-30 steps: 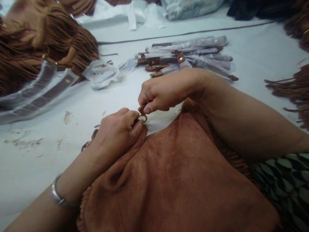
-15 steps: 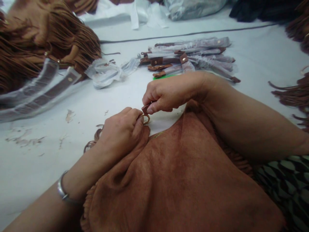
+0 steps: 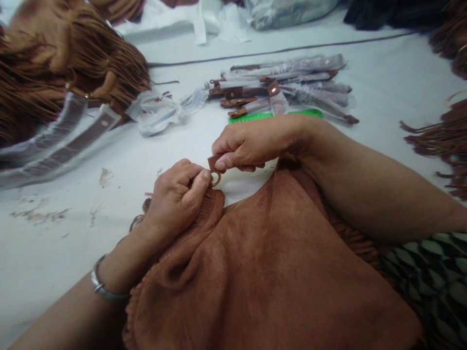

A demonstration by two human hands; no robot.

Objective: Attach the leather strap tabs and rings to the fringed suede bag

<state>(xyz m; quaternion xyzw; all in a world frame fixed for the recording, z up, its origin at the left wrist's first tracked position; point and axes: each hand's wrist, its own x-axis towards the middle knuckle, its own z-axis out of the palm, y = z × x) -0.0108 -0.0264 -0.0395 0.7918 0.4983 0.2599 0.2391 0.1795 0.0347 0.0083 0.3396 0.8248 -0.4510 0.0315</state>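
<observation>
A brown suede bag (image 3: pixel 277 272) with fringe lies in front of me on the white table (image 3: pixel 65 228). My left hand (image 3: pixel 175 199) grips the bag's top corner and pinches a small metal ring (image 3: pixel 216 179) there. My right hand (image 3: pixel 251 146) pinches the end of a brown leather strap (image 3: pixel 213 161) right at that ring. The two hands almost touch. A silver bracelet (image 3: pixel 100 288) sits on my left wrist.
A pile of fringed brown bags (image 3: pixel 62 63) with plastic-wrapped straps (image 3: pixel 62 141) lies at the far left. Several wrapped leather straps (image 3: pixel 292 82) lie beyond my right hand, beside a green strip (image 3: pixel 273 115). More fringe (image 3: pixel 441 136) hangs at the right edge. White wrapping (image 3: pixel 160 112) lies mid-table.
My right hand has shifted slightly toward me and lower, uncovering more of the green strip behind it. The strap end stays at the ring. My left hand keeps its grip.
</observation>
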